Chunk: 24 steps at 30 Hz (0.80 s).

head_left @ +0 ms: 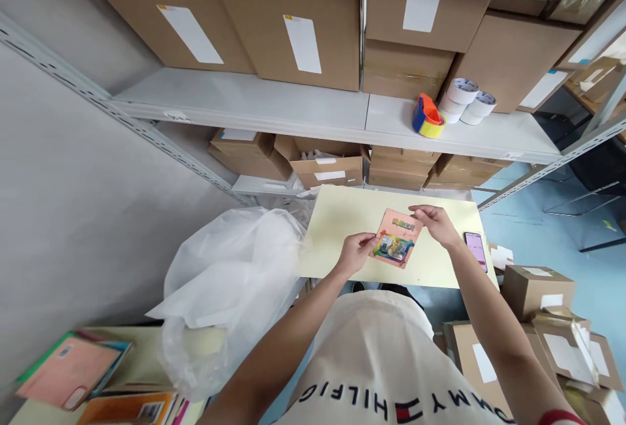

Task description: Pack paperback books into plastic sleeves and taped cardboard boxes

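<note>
A thin pink booklet (396,238) with a colourful picture on its cover is held tilted above a pale yellow table (337,216). My left hand (357,252) pinches its lower left edge between thumb and fingers. At the upper right corner, my right hand (435,223) grips the booklet with thumb and fingertips. To the right of that hand, a phone (475,251) with a lit pink screen lies on the table.
Shelves (293,102) carry cardboard boxes (313,34), a tape dispenser (429,116) and tape rolls (462,91). White plastic sheeting (229,268) bulges left of the table. More books (73,367) lie at lower left, and boxes (538,289) are piled at right.
</note>
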Available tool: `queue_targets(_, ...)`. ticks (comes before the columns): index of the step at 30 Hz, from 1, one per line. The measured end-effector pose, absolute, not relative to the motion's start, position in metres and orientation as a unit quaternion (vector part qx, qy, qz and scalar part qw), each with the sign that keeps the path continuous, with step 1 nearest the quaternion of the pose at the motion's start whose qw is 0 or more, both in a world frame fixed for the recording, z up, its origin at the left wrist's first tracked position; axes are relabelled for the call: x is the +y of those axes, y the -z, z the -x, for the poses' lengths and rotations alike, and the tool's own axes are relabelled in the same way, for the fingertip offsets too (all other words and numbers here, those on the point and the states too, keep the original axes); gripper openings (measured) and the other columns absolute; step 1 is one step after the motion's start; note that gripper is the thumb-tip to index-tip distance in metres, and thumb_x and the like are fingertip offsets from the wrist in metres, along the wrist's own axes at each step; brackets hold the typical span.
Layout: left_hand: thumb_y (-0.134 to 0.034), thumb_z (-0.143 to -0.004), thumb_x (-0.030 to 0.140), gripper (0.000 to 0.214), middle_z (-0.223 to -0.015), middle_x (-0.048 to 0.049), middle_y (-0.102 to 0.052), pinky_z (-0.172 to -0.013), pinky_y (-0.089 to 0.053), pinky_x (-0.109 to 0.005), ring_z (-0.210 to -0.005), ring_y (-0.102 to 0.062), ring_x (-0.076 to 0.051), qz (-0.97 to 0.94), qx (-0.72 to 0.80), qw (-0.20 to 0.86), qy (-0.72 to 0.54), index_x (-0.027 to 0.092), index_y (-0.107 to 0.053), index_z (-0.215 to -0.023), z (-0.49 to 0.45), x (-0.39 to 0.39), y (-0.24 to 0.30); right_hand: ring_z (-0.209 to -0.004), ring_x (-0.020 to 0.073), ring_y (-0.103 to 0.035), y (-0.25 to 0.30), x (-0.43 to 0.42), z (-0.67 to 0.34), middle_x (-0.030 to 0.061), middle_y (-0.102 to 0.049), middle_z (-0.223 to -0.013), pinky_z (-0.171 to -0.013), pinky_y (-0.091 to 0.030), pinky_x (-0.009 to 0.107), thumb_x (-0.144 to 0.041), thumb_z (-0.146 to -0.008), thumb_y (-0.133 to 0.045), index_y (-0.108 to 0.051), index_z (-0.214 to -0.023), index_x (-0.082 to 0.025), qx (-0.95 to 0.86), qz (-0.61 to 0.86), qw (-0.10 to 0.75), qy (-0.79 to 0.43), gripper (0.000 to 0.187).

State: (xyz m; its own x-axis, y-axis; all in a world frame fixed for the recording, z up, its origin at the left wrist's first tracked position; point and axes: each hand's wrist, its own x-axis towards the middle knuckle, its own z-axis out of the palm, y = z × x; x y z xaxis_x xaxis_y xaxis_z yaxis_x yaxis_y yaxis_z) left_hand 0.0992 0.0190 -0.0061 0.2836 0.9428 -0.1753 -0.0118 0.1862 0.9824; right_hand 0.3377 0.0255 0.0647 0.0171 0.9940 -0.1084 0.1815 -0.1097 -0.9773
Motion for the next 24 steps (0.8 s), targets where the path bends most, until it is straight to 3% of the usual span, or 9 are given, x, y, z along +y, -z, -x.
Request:
queue_targets(4,-0.076,-0.066,0.056,0.046,-0.077,-0.0047,-0.074,-0.066,-0.052,-0.029,-0.069,-0.066,-0.019,-0.441,0.471,0.644,-0.411,0.015,-0.078,-0.087,-0.111,0.021,-0.001,-0.087,0.0253,-0.072,-0.055,0.006,-0.353,0.0086,-0.076,-0.098,-0.078,-0.058,0.043,-0.062,-0.065,-0.078,-0.070,-0.111,-0.023,-0.413,0.520,0.484,-0.569,0.060)
queue_targets(9,-0.074,-0.068,0.058,0.051,-0.088,-0.0064,-0.077,-0.077,-0.055,-0.034,-0.083,-0.070,-0.024,-0.420,0.524,0.604,-0.430,0.015,-0.078,-0.094,-0.126,0.018,-0.002,-0.092,0.0258,-0.070,-0.024,-0.034,-0.334,0.0080,-0.073,-0.114,-0.080,-0.059,0.045,-0.052,-0.068,-0.079,-0.070,-0.115,-0.027,-0.367,0.535,0.499,-0.574,0.054)
queue_targets(16,-0.072,-0.073,0.052,0.047,-0.113,-0.0086,-0.073,-0.101,-0.049,-0.040,-0.111,-0.065,-0.028,-0.444,0.566,0.549,-0.426,0.018,-0.076,-0.105,-0.138,0.009,0.008,-0.068,0.0204,-0.070,0.002,-0.032,-0.331,0.0075,-0.078,-0.092,-0.064,-0.060,0.038,-0.052,-0.064,-0.080,-0.076,-0.098,-0.019,-0.277,0.589,0.522,-0.552,0.048)
queue_targets(20,-0.070,-0.076,0.054,0.050,-0.121,-0.0087,-0.069,-0.094,-0.053,-0.034,-0.107,-0.066,-0.023,-0.452,0.520,0.585,-0.429,0.022,-0.072,-0.114,-0.146,0.007,0.008,-0.067,0.0195,-0.069,0.003,-0.018,-0.349,0.0061,-0.078,-0.086,-0.063,-0.060,0.037,-0.050,-0.062,-0.081,-0.077,-0.093,-0.020,-0.275,0.571,0.530,-0.563,0.043)
queue_targets(24,-0.076,-0.069,0.051,0.050,-0.122,-0.0095,-0.066,-0.080,-0.055,-0.030,-0.099,-0.067,-0.022,-0.393,0.520,0.621,-0.435,0.022,-0.074,-0.110,-0.151,0.005,0.010,-0.069,0.0194,-0.069,0.010,-0.018,-0.354,0.0058,-0.078,-0.090,-0.064,-0.060,0.038,-0.048,-0.061,-0.081,-0.077,-0.090,-0.021,-0.257,0.562,0.544,-0.567,0.040)
